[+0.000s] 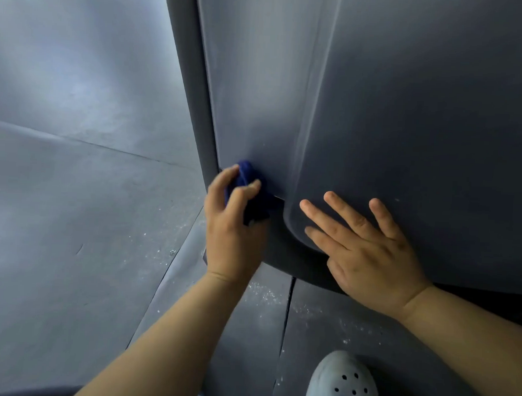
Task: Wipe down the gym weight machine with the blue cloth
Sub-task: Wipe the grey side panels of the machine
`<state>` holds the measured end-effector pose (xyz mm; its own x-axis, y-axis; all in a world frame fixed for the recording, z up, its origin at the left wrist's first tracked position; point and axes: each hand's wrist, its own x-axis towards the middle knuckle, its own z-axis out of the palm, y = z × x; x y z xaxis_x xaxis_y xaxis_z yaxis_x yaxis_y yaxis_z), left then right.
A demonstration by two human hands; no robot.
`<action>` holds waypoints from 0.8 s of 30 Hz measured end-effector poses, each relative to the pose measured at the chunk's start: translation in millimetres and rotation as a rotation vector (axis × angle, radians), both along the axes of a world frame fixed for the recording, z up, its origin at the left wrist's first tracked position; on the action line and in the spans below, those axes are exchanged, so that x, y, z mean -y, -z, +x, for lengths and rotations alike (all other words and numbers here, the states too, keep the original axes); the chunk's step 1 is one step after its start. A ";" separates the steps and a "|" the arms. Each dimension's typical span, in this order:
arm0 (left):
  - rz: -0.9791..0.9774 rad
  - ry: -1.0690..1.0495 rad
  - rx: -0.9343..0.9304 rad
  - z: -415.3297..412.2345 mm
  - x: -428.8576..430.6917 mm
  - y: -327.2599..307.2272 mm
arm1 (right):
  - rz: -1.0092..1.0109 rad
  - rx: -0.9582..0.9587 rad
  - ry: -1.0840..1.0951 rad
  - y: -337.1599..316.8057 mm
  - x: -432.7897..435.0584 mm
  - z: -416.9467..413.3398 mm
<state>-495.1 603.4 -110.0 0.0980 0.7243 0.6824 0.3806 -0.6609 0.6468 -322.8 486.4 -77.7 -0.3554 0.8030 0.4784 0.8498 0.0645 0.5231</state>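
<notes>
A dark grey panel of the weight machine (407,114) fills the upper right of the head view, with a raised vertical ridge and a rounded lower edge. My left hand (233,226) grips a bunched dark blue cloth (248,182) and presses it against the panel's lower left part, close to its edge. My right hand (368,250) lies flat with fingers spread on the rounded lower corner of the panel. Most of the cloth is hidden behind my left fingers.
Grey rubber floor mats (74,204) with seams spread to the left and below, dotted with white specks near the machine's base. My foot in a pale perforated clog (343,381) stands at the bottom right, beside the machine.
</notes>
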 end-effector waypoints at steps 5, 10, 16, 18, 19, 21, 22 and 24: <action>-0.273 0.041 -0.237 -6.5 11.2 64.0 | 0.001 -0.039 0.001 2.5 0.3 -2.6; -0.260 0.050 -0.215 -13.3 8.9 42.2 | 0.032 -0.068 0.006 5.5 -1.1 -6.6; 0.037 0.086 -0.177 0.8 7.3 14.1 | 0.017 -0.038 0.037 8.1 -1.2 -7.2; 0.071 0.106 -0.228 -0.1 7.7 34.2 | 0.005 -0.043 0.047 9.5 -0.9 -8.6; 0.076 0.118 -0.272 -1.5 9.2 45.3 | -0.003 -0.045 0.053 10.2 -1.1 -9.9; 0.045 0.128 -0.395 -3.9 11.9 68.6 | -0.015 -0.051 0.062 10.9 -1.3 -11.9; 0.007 0.131 -0.459 -5.4 12.9 79.6 | -0.018 -0.057 0.065 10.9 -1.1 -12.8; -0.113 0.153 -0.532 -10.7 15.8 93.5 | -0.028 -0.060 0.073 10.9 -0.2 -15.1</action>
<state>-505.8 587.5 -203.5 0.5170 0.7404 0.4296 0.5790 -0.6721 0.4615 -337.9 486.6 -88.6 -0.2673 0.8391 0.4737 0.8826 0.0158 0.4699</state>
